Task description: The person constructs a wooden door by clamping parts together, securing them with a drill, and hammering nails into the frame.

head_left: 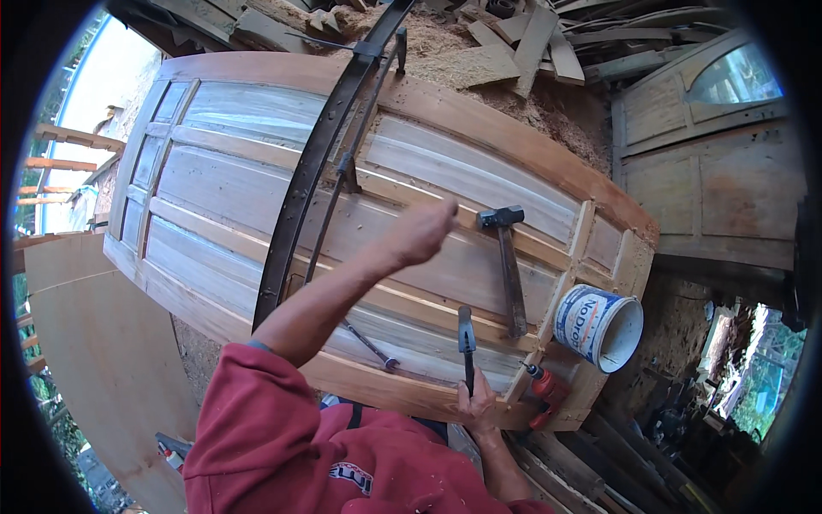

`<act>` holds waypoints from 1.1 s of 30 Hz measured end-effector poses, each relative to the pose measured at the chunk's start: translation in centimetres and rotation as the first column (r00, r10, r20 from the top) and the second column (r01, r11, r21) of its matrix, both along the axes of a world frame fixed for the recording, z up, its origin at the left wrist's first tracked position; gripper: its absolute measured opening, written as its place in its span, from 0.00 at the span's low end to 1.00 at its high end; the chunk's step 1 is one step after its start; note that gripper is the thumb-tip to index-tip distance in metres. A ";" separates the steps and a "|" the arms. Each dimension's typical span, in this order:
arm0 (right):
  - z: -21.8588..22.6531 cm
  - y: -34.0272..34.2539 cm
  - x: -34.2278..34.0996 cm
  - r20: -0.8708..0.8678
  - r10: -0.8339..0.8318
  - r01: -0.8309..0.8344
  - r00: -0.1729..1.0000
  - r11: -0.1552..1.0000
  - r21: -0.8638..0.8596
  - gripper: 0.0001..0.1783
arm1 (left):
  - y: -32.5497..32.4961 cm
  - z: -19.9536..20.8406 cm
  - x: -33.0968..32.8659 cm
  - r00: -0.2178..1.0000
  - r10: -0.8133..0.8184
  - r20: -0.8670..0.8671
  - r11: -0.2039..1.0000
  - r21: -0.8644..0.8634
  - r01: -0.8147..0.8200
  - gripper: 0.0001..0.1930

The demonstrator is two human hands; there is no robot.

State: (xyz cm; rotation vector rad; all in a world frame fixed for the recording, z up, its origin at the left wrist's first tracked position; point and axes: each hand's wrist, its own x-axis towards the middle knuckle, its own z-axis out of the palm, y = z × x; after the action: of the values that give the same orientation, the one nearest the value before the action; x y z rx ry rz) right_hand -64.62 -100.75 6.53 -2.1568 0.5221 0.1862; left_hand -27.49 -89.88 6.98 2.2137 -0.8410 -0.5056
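Observation:
A large panelled wooden door (214,176) lies flat in front of me. My left hand (428,230) is closed above its middle, close to a pale strip of wood; anything between its fingers is too small to make out. In my right hand (476,403), near the door's close edge, is a dark-handled hammer (466,330) with a grey metal head, pointing away from me. A heavier hammer (511,274) with a black head and wooden handle rests across the door, right of my left hand. Below my left forearm lies a slim metal tool (372,347).
A long dark metal clamp (295,201) crosses the door. On its right end are a white and blue bucket (591,325), tipped on its side, and a red drill (548,390). Scrap boards (535,47) and shavings lie behind; another door (702,184) stands at right.

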 end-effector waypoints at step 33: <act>7.0 19.9 28.3 0.127 -0.400 0.185 0.908 0.653 0.735 0.30 | 10.3 -13.9 35.1 0.850 -0.171 0.499 0.984 0.125 0.125 0.07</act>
State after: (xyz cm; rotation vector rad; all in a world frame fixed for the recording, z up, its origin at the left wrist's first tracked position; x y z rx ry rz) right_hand -36.29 -80.83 13.52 -1.2730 0.5196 -0.0988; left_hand 7.58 -79.63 -6.93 2.4143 -1.2923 -0.0114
